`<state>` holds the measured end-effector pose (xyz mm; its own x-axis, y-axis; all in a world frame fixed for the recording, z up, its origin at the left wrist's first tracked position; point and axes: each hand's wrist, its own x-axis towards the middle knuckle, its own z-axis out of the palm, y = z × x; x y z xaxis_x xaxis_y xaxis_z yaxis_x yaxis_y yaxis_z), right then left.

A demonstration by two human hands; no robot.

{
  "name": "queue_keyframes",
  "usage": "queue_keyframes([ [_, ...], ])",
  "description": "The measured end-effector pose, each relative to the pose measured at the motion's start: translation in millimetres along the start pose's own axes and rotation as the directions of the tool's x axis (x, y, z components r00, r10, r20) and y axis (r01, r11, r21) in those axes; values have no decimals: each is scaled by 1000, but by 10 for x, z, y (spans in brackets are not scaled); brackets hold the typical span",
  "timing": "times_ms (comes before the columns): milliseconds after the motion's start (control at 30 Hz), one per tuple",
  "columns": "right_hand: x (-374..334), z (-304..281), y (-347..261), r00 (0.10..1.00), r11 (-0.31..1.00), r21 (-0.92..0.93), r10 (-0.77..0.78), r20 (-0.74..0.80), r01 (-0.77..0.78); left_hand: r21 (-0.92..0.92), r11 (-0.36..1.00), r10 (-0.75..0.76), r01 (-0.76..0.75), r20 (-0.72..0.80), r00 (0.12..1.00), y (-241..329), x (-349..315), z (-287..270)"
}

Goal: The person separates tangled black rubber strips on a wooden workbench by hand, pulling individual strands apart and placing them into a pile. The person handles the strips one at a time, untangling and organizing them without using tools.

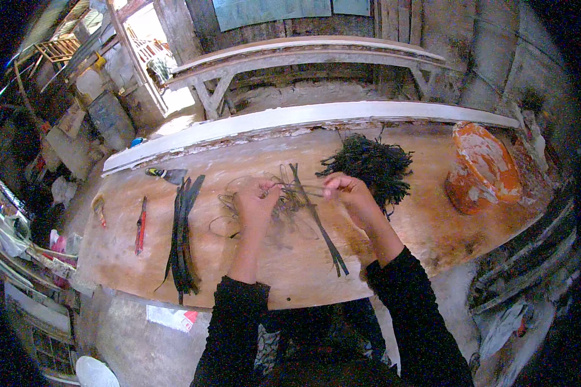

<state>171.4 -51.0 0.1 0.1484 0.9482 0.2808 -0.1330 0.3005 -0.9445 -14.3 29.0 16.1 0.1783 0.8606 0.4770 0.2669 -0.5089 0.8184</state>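
Note:
My left hand [255,201] is over a loose tangle of thin, pale brown cord [290,203], its fingers curled and pinched on a strand; motion blurs it a little. To its right, my right hand [352,197] has thumb and fingers pinched together, and a thin strand appears to run between the two hands. A few long dark flat strips [326,238] lie slantwise below, between my hands. Just beyond my right hand sits a bushy bundle of dark strips [371,164]. Left of my left hand lies a long dark bunch of strips [184,242].
On the wooden tabletop [239,290] lie a red-handled tool [141,226], a scraper [166,174] and a small curved item [99,209]. A stained orange bucket [478,174] stands at the right. A long white board [316,115] runs along the far edge, with a bench [316,55] behind.

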Motion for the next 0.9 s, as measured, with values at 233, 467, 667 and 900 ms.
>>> queue_keyframes([
  [233,-141,290,-218,923,985,140,40,383,-100,-137,991,-5,6,6,1000,-209,27,38],
  [467,-104,141,-29,970,995,102,-6,243,-19,-211,970,-71,120,223,972,-89,-61,116],
  [667,23,-27,87,961,926,-329,-241,-137,186,-262,964,141,30,611,779,116,-207,175],
  [900,92,-48,206,883,767,-637,-351,-311,81,-314,930,124,190,756,643,183,-260,140],
])
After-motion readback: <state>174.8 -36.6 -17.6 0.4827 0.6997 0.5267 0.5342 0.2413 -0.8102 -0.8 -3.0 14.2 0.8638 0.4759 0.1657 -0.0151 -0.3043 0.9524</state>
